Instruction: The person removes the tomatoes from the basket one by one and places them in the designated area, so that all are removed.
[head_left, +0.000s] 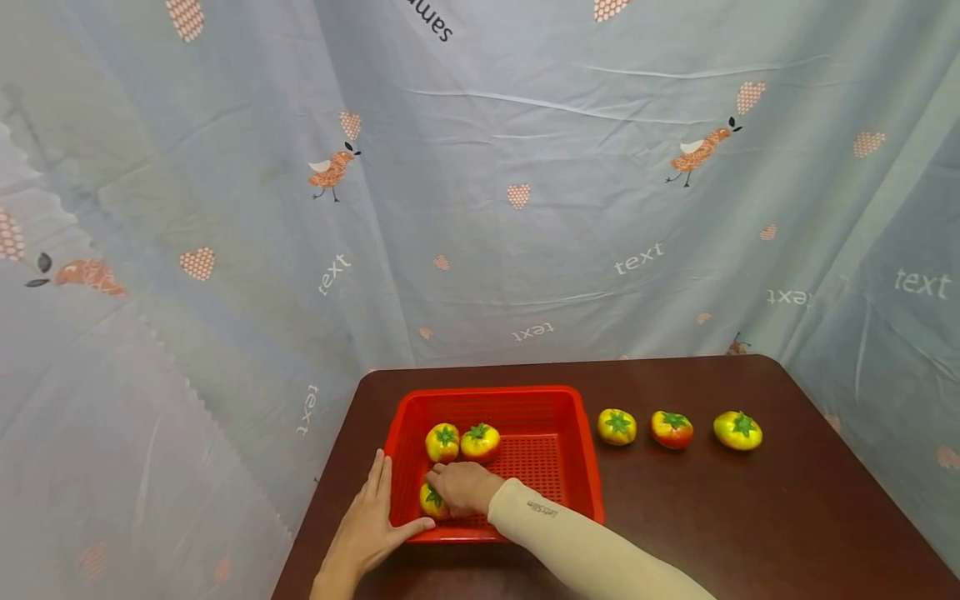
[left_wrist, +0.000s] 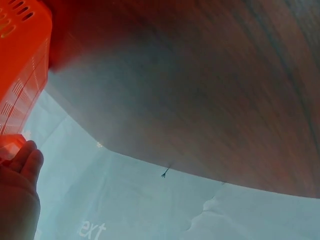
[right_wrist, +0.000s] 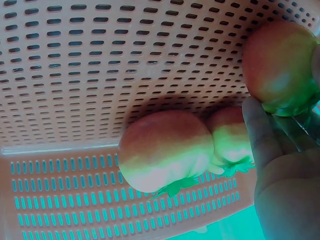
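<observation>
Because the left hand [head_left: 365,521], fingers extended, merely touches the red basket [head_left: 590,467], the basket could slide if the right hand [head_left: 465,487], gripping a tomato [head_left: 431,502], pushes sideways.

Right grip [right_wrist: 285,190] holding a reddish fruit [right_wrist: 277,65], second fruit [right_wrist: 166,150] beside third fruit [right_wrist: 231,135] (both green-leaved), slotted basket [right_wrist: 150,70]

Dark brown table [head_left: 750,517], rounded far corners. Pale blue-grey cloth [head_left: 465,317] hangs beyond far edge and along left and right sides, creased, printed with orange birds [head_left: 697,157], pink hearts [head_left: 519,196], white and dark lettering [head_left: 639,259].
</observation>
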